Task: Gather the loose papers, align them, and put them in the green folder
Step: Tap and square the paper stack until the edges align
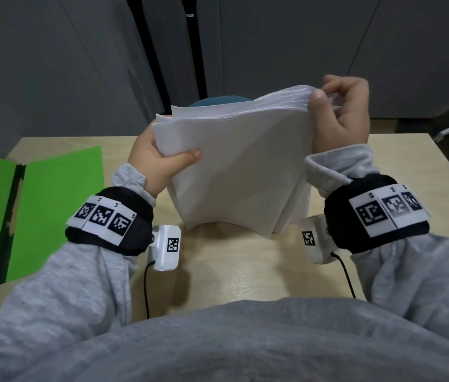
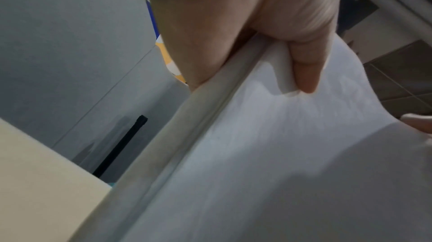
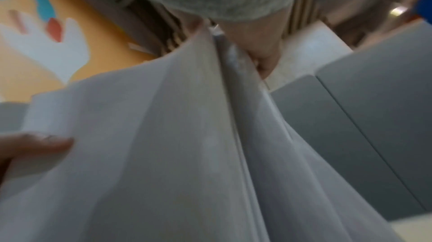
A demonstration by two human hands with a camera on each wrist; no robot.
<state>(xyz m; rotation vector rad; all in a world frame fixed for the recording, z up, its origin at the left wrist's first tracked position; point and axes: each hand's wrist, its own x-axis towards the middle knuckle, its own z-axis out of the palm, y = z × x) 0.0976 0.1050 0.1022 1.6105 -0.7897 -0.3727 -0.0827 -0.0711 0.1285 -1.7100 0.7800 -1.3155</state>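
White papers held upright between both hands.

The stack of papers stands at mid-frame in the head view, its lower edge resting on the worktop, its top lifted toward the upper middle. The left hand has its grip on the stack's left edge; the right hand pinches its upper right corner. The folder lies open on the worktop at the left edge of the frame, well apart from the stack. Behind the worktop, a chair shows above the stack.
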